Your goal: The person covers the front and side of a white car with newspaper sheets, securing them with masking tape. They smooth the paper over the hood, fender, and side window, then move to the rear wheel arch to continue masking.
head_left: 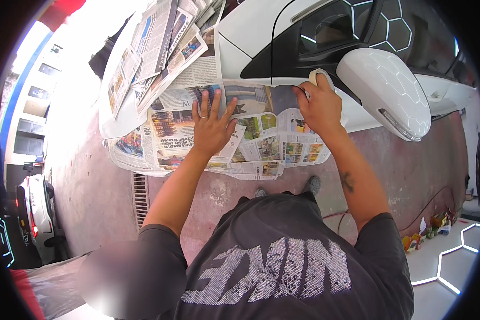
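Sheets of newspaper [257, 140] lie over the side of a white car [244, 26]. My left hand [213, 125] rests flat on the paper, fingers spread, a ring on one of them. At the upper right edge of the sheets, my right hand [321, 104] grips a roll of pale masking tape [320, 74]. The fingers close around the lower part of the roll and hide some of it. Just right of that hand juts the car's white side mirror [386, 90]. More loose newspapers [157, 45] are heaped on the car at the upper left.
Below the car is a reddish concrete floor [410, 170] with a metal drain grate [140, 200] at left. A thin hose [437, 198] runs across the floor at right, near several small items [429, 232]. Another white car [37, 213] stands far left.
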Action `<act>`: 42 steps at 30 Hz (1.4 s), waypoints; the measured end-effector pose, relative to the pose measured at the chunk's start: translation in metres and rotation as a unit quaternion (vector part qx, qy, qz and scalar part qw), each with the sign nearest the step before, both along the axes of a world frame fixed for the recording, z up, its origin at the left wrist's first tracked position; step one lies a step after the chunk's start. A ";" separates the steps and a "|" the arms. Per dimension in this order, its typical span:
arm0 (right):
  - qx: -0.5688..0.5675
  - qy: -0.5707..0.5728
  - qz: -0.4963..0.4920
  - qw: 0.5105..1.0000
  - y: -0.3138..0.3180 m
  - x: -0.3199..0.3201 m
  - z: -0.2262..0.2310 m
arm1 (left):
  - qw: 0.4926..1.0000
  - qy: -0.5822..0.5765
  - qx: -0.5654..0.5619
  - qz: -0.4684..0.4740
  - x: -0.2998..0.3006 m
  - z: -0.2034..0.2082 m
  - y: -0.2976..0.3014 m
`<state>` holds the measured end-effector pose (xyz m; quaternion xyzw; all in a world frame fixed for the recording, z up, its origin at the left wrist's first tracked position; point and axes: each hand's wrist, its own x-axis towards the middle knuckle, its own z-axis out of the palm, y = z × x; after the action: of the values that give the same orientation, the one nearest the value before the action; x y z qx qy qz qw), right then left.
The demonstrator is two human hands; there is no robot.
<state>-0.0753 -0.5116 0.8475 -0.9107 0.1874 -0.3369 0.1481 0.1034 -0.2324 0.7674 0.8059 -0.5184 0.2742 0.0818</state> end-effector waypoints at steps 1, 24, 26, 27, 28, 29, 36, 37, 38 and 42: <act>0.007 -0.004 -0.003 1.000 0.000 0.005 0.002 | 1.000 -0.001 0.005 0.012 0.010 -0.004 -0.003; -0.146 0.064 0.059 0.985 0.033 -0.038 -0.114 | 0.995 -0.092 -0.003 0.041 0.050 -0.031 -0.015; -0.170 0.099 0.004 0.980 0.015 -0.023 -0.108 | 0.994 -0.106 -0.006 0.036 0.054 -0.032 -0.013; -0.169 0.121 -0.003 0.978 0.007 -0.020 -0.111 | 0.994 -0.106 -0.008 0.038 0.055 -0.035 -0.012; -0.167 0.143 -0.011 0.975 0.000 -0.018 -0.114 | 0.994 -0.105 -0.010 0.039 0.056 -0.037 -0.010; -0.166 0.165 -0.017 0.972 -0.005 -0.017 -0.118 | 0.994 -0.104 -0.011 0.042 0.056 -0.038 -0.011; -0.131 0.152 -0.025 0.979 -0.009 -0.012 -0.137 | 0.992 -0.110 -0.039 0.047 0.044 -0.027 -0.014; -0.132 0.153 -0.022 0.979 -0.008 -0.012 -0.136 | 0.993 -0.097 -0.048 0.037 0.038 -0.017 -0.009; -0.132 0.154 -0.025 0.979 -0.009 -0.015 -0.135 | 0.994 -0.085 -0.058 0.022 0.030 -0.007 -0.005; -0.114 0.164 -0.027 0.980 -0.011 -0.015 -0.131 | 0.968 0.226 -0.108 0.024 0.003 -0.011 0.068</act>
<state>-0.0900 -0.5225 0.7161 -0.9592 0.1937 -0.2061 0.0020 0.1066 -0.1641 0.7559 0.8454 -0.4344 0.1410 0.2770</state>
